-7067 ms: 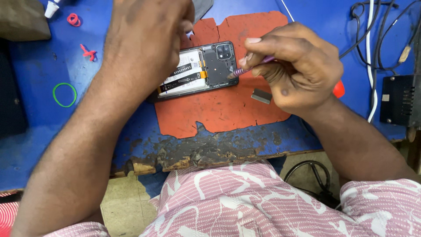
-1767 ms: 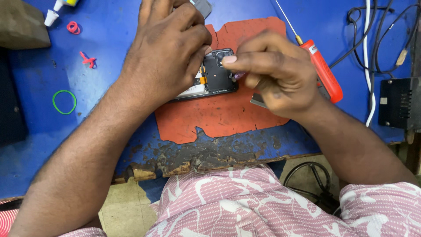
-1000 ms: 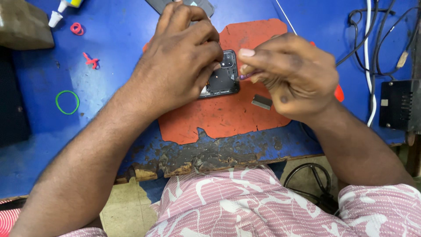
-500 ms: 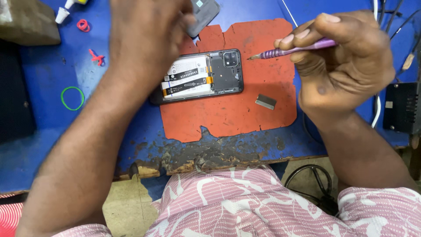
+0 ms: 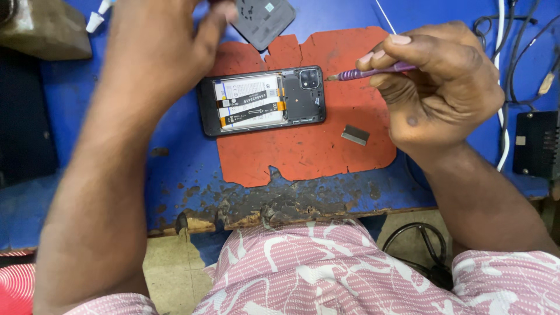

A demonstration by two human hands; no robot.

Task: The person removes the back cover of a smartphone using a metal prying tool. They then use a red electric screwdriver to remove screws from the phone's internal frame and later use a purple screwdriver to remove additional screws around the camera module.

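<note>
Our right hand (image 5: 437, 87) pinches a purple screwdriver (image 5: 373, 72), tip just off the opened phone (image 5: 262, 100) corner; bare orange mat (image 5: 303, 151) beneath. Our left hand (image 5: 157, 46), blurred, grip unclear, nears a dark cover (image 5: 263, 18).

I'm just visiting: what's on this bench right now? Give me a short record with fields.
Setting: blue workbench with worn front edge, seen from above
Mat: orange work mat with ragged edges
Main item: opened smartphone, back cover off, battery and camera module exposed, lying on the mat
Right hand: holds a purple screwdriver, tip near the phone's camera corner, not touching
Left hand: raised above the bench, blurred, at a dark back cover
Loose part: small grey metal piece on the mat
Far right: cables and a black box
</note>
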